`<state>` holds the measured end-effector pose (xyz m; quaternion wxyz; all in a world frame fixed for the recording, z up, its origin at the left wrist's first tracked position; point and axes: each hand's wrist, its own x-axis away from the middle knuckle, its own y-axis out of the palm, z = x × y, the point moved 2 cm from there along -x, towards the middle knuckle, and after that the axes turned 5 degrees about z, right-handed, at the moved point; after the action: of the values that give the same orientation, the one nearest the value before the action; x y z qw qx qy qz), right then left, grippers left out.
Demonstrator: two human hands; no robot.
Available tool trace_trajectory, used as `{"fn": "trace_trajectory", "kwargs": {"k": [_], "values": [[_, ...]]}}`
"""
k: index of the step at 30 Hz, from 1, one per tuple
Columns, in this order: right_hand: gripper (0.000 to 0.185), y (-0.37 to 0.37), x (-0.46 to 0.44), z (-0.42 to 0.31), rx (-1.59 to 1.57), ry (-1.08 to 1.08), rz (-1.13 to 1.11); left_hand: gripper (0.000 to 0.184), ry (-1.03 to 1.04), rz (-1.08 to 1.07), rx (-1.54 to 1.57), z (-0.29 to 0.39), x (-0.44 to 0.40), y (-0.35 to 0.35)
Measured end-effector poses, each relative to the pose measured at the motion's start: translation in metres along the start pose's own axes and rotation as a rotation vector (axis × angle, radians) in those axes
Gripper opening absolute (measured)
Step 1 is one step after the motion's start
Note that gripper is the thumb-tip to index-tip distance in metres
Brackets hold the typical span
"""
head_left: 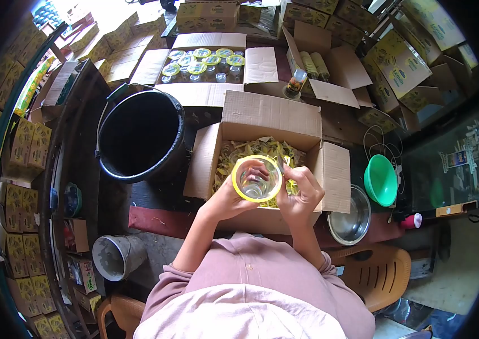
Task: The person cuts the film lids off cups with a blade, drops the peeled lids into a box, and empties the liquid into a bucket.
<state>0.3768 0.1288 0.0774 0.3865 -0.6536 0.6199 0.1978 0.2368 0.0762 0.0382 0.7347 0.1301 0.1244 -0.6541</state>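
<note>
One wide black plastic bucket [175,116] stands just left of the open brown cardboard box [270,113] on the dark table [163,198], and a smaller pale grey bucket [109,257] sits lower down, left of that box. Beyond the box, another opened carton [208,40] shows rows of tubs with yellow-rimmed lids [196,68], its flaps folded out, leaving them in plain view.

Now the left hand [227,200]: its fingers are curled round a clear, round, yellow-rimmed plastic cup [236,189], held above the near part of the box. The mouth faces up, seemingly to keep the rim exposed. Under it lie loose yellow strips [239,151], and the box walls probably keep them together.

Over to the right hand [303,195], fingers closed in a pinch on a thin, dark, blade-like tool [281,164], right by the cup's rim. The left hand apparently steadies the cup, leaving this one free for the tool.

Right of the box, there's a shiny metal basin [358,220], then a bright green plastic bowl [380,181], tilted, its hollow showing.
</note>
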Motion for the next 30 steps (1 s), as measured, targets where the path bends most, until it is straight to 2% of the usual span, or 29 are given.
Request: {"fn": "trace_trajectory", "kwargs": {"k": [4, 7, 14, 17, 19, 21, 24, 27, 30], "values": [[0.025, -0.001, -0.001, 0.004, -0.055, 0.012, -0.001, 0.066, 0.005, -0.026, 0.020, -0.002, 0.001, 0.001], [0.022, 0.000, 0.005, 0.009, -0.081, 0.121, 0.015, 0.068, -0.027, -0.021, 0.132, -0.003, 0.000, 0.001], [0.012, -0.003, 0.014, 0.043, -0.152, 0.413, 0.248, 0.067, -0.052, 0.006, 0.241, -0.007, 0.003, -0.003], [0.020, -0.007, 0.024, 0.071, 0.314, 0.398, -0.445, 0.068, -0.033, 0.002, 0.252, -0.004, 0.002, -0.007], [0.048, -0.011, 0.057, 0.100, 0.626, 0.451, -0.784, 0.068, -0.021, 0.006, 0.234, -0.004, 0.007, -0.008], [0.066, -0.013, 0.052, 0.093, 0.674, 0.571, -0.809, 0.069, 0.024, 0.034, 0.189, -0.005, 0.006, -0.010], [0.081, -0.015, 0.054, 0.097, 0.585, 0.422, -0.721, 0.069, 0.039, 0.055, 0.136, 0.001, 0.008, -0.011], [0.082, -0.016, 0.038, 0.083, 0.332, 0.569, -0.621, 0.070, 0.070, 0.033, 0.116, -0.004, 0.008, -0.013], [0.074, -0.014, 0.024, 0.069, 0.182, 0.557, -0.407, 0.076, 0.069, 0.033, 0.123, -0.013, 0.011, -0.013]]}}
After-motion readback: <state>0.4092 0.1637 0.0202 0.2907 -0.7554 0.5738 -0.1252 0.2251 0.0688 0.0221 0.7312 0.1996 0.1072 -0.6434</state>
